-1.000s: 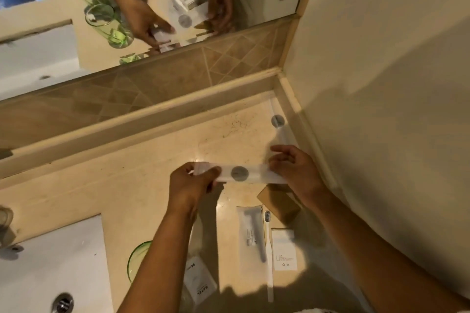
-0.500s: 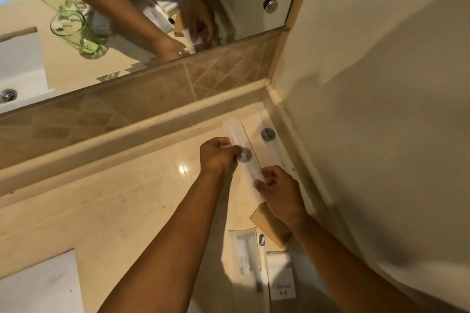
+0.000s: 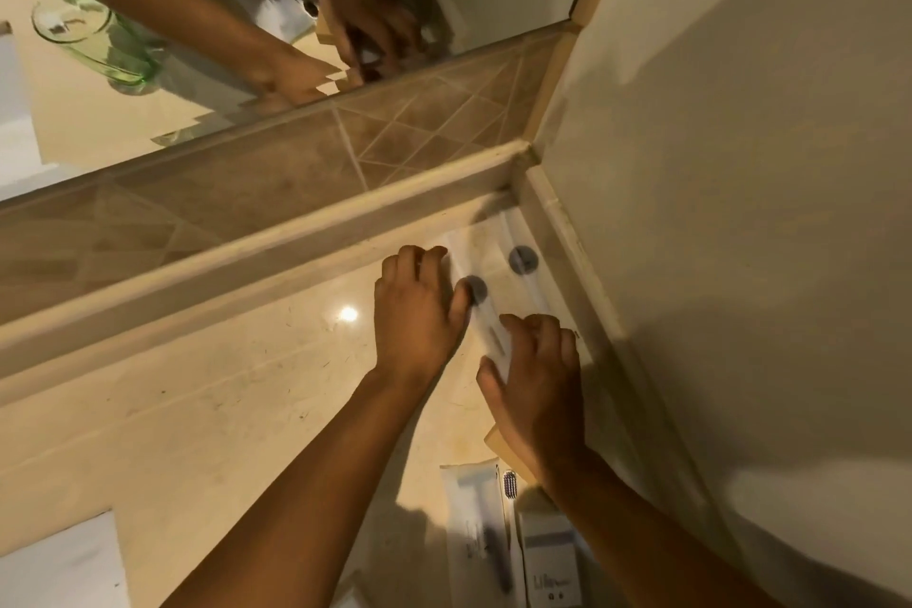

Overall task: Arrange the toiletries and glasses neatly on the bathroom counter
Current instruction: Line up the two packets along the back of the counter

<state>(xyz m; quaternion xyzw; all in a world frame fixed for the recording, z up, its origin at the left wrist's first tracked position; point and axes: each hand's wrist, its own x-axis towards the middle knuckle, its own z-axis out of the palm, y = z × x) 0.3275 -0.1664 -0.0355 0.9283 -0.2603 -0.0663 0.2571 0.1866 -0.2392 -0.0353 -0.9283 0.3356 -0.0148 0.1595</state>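
Note:
In the far right corner of the beige counter (image 3: pixel 237 390), a long white sachet (image 3: pixel 482 309) with a grey dot lies flat. My left hand (image 3: pixel 419 311) holds its far end, thumb by the dot. My right hand (image 3: pixel 538 385) presses on its near end. A second white sachet (image 3: pixel 524 258) with the same grey dot lies alongside it, against the right wall's ledge. The green glasses show only as a reflection in the mirror (image 3: pixel 94 40).
Nearer me lie a brown box (image 3: pixel 496 439) partly under my right wrist, a white razor packet (image 3: pixel 474 523), a toothbrush (image 3: pixel 508 484) and a small white box (image 3: pixel 550 558). The sink's white rim (image 3: pixel 59 563) is at lower left. A tiled backsplash (image 3: pixel 276 173) runs behind.
Both hands have carried the white sachet from mid-counter, turned it, and laid it in the corner beside the other sachet. My view has shifted toward the corner.

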